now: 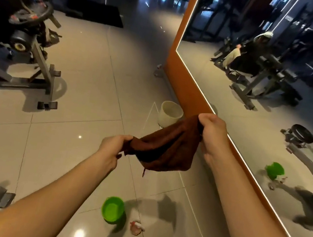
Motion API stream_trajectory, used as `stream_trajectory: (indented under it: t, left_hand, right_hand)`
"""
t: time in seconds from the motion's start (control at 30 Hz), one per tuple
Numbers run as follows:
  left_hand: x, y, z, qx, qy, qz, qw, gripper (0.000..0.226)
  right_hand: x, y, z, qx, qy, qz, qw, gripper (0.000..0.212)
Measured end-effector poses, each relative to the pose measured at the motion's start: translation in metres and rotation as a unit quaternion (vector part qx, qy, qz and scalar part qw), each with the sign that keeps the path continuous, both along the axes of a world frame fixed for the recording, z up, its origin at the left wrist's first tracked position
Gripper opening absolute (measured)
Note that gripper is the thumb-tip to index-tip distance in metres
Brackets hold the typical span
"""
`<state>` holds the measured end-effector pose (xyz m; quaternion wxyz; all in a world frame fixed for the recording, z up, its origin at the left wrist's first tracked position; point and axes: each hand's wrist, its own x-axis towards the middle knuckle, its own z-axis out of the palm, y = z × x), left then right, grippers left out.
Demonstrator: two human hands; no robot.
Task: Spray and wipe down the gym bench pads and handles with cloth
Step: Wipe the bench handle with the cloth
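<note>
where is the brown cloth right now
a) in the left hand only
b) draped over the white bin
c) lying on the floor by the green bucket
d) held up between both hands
D: the left hand and the right hand each grip one end of the brown cloth, which hangs spread in the air between them.

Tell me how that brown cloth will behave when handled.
The brown cloth is probably floppy: it sags between the left hand and right hand gripping its edges. Likely light, held up by edges alone. Its folds suggest it would bunch when pushed.
</note>
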<state>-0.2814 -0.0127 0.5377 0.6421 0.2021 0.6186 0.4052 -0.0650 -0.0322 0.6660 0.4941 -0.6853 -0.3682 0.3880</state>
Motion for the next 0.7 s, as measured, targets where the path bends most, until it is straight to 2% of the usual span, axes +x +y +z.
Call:
stream_trajectory:
  t: [0.1, 0.23, 0.4, 0.5, 0.57, 0.63, 0.7]
  left_hand:
    - [-0.031, 0.019, 0.038, 0.084, 0.068, 0.047, 0.993, 0.011]
    - [-0.051, 0.028, 0.09, 0.156, 0.135, 0.084, 0.975, 0.013]
    - [-0.055, 0.015, 0.153, 0.223, 0.251, 0.127, 0.933, 0.012]
    - [-0.056, -0.007, 0.19, 0.228, 0.32, 0.172, 0.903, 0.005]
    - [-0.061, -0.024, 0.209, 0.209, 0.364, 0.187, 0.888, 0.011]
    - [-0.068, -0.042, 0.221, 0.165, 0.405, 0.184, 0.88, 0.02]
    - [-0.072, -0.068, 0.229, 0.131, 0.399, 0.191, 0.887, 0.02]
  right_hand:
    - [0.009, 0.014, -0.001, -0.006, 0.012, -0.023, 1.0, 0.013]
    - [0.013, 0.052, -0.005, -0.03, 0.074, -0.029, 0.996, 0.006]
    - [0.006, 0.105, 0.016, 0.006, 0.099, 0.068, 0.993, 0.025]
    - [-0.003, 0.116, 0.039, 0.023, 0.1, 0.143, 0.984, 0.01]
    - [-0.008, 0.119, 0.048, 0.029, 0.108, 0.187, 0.976, 0.013]
    - [-0.015, 0.114, 0.056, 0.036, 0.117, 0.232, 0.965, 0.019]
    - [-0.024, 0.104, 0.061, 0.045, 0.111, 0.286, 0.951, 0.014]
